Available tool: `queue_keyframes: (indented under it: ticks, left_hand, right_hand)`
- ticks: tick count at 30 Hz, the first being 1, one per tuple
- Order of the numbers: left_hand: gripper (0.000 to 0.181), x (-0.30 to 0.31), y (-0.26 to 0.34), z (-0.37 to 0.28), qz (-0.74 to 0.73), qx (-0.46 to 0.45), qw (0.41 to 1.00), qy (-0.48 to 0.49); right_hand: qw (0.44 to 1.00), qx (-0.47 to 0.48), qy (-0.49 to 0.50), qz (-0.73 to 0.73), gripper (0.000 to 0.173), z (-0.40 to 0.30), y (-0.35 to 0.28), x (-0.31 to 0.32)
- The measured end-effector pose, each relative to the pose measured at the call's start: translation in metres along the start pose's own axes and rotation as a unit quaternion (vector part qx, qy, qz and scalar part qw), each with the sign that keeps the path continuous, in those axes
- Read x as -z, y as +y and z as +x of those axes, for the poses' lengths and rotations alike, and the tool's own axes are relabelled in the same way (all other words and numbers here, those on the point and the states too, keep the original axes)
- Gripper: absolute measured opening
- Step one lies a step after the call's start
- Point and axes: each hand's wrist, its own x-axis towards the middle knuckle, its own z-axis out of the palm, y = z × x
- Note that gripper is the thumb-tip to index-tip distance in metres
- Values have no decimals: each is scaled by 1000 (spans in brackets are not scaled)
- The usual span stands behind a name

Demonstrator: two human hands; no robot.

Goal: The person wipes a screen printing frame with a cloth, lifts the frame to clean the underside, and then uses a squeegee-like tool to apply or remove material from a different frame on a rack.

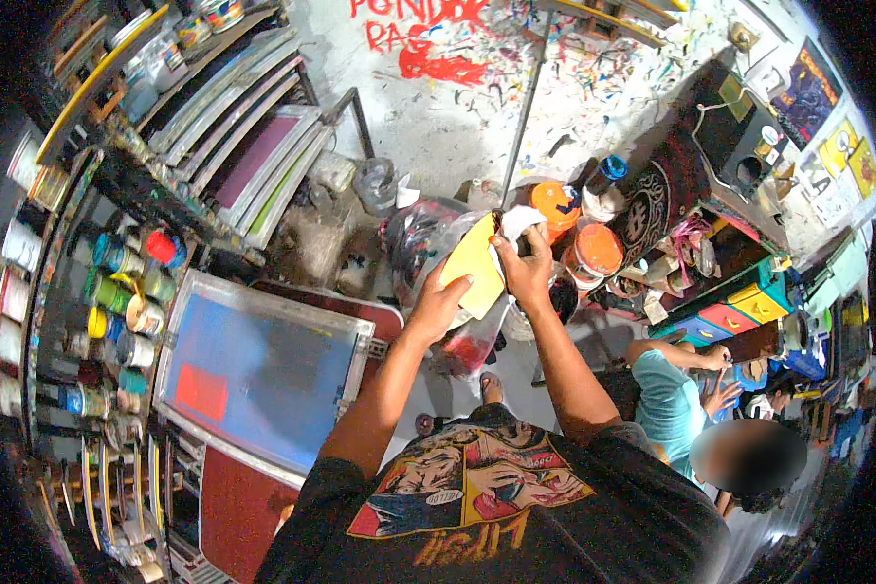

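Between both hands is a flat yellow piece (pixel 482 274), roughly rectangular; its material is not clear. My left hand (pixel 439 303) grips its lower left edge, the thumb lying across its face. Just right of it, my right hand (pixel 527 266) holds a crumpled white cloth or paper (pixel 522 221) against the piece's upper right side. Some of the right fingers are hidden behind the white material. Below the hands lies a clear plastic bag (pixel 467 343) with red and dark contents. To the left, a framed printing screen (pixel 263 372) with blue mesh rests on a dark red board (pixel 237 511).
Orange-lidded buckets (pixel 597 248) stand beyond my right hand. Paint jars (pixel 144 314) fill a rack at left, and stacked screen frames (pixel 263 157) lean above it. Coloured drawers (pixel 726 317) stand at right, near a person in a light blue shirt (pixel 668 390).
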Motion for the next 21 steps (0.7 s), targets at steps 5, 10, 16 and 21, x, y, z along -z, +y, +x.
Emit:
queue_keyframes:
  ticks: [5,10,16,21]
  left_hand:
    - [39,30,5,-19,78,37,996,-33]
    - [39,35,22,-35,238,27,968,-67]
    - [36,10,20,-49,315,-1,949,-22]
    - [33,2,8,-53,316,-53,947,21]
  right_hand:
    - [997,-4,-74,-28,52,-26,8,-16]
    - [978,-75,-190,-45,42,-17,8,-13]
    - [966,-177,-168,90,41,-16,38,-25]
    - [961,-241,-80,106,47,-2,40,-32]
